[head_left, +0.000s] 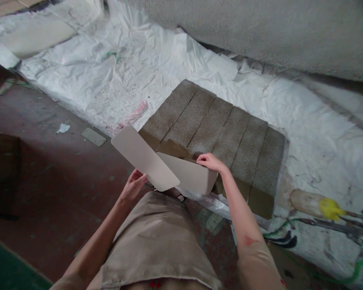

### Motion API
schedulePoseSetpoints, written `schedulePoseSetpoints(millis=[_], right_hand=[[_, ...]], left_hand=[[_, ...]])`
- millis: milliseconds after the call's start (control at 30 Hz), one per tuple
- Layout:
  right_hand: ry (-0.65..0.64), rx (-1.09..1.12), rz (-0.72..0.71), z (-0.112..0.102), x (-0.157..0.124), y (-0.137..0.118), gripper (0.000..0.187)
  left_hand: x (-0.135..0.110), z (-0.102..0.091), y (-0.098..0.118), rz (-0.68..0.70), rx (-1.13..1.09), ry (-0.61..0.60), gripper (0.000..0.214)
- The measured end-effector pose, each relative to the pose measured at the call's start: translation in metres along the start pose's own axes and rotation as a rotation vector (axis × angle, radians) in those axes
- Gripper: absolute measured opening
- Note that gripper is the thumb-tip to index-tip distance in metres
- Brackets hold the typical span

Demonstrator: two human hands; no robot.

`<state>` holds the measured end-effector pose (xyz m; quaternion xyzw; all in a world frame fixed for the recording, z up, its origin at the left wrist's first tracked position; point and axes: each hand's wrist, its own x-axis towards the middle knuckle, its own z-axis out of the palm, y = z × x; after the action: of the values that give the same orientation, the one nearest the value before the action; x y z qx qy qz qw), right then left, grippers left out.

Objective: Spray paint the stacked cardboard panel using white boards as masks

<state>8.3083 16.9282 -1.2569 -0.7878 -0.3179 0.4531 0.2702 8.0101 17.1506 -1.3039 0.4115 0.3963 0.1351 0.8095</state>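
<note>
My left hand (pixel 134 185) is closed on the lower edge of a pale, flat panel (pixel 143 157) with rounded corners, which slants up to the left. A second pale panel (pixel 187 173) lies partly behind it, and its right end looks thicker, perhaps several layers. My right hand (pixel 211 162) pinches this one at its upper edge, thumb and fingers together. Just beyond both hands sits a row of dark, textured strips (pixel 211 117) laid side by side, their near ends smoother and brown. The panels cover part of these near ends.
Crumpled white sheeting (pixel 93 76) spreads over the low platform. To the right lies a spray gun (pixel 347 229) with a yellow part and a green hose (pixel 278 229). Pink strands (pixel 133 114) lie left of the strips. A grey wall-like surface (pixel 275 36) rises behind.
</note>
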Motion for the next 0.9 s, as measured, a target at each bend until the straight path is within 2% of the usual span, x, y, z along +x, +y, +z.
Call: schedulePoseSetpoints(millis=[233, 333, 500, 700, 900], right_hand=[[0.025, -0.083, 0.178, 0.007, 0.010, -0.002, 0.010], [0.070, -0.138, 0.249, 0.009, 0.011, 0.002, 0.018], [0.145, -0.173, 0.216, 0.004, 0.004, 0.006, 0.012], [0.296, -0.210, 0.237, 0.004, -0.004, 0.004, 0.009], [0.259, -0.088, 0.239, 0.012, -0.004, 0.013, 0.004]], left_hand=[[-0.007, -0.001, 0.007, 0.073, 0.089, -0.015, 0.033], [-0.010, -0.001, 0.010, 0.083, 0.097, -0.023, 0.030], [-0.020, 0.002, 0.010, 0.021, 0.125, -0.089, 0.027], [-0.033, 0.016, 0.008, -0.057, 0.012, -0.088, 0.029], [-0.031, 0.010, 0.008, -0.073, -0.050, 0.002, 0.036]])
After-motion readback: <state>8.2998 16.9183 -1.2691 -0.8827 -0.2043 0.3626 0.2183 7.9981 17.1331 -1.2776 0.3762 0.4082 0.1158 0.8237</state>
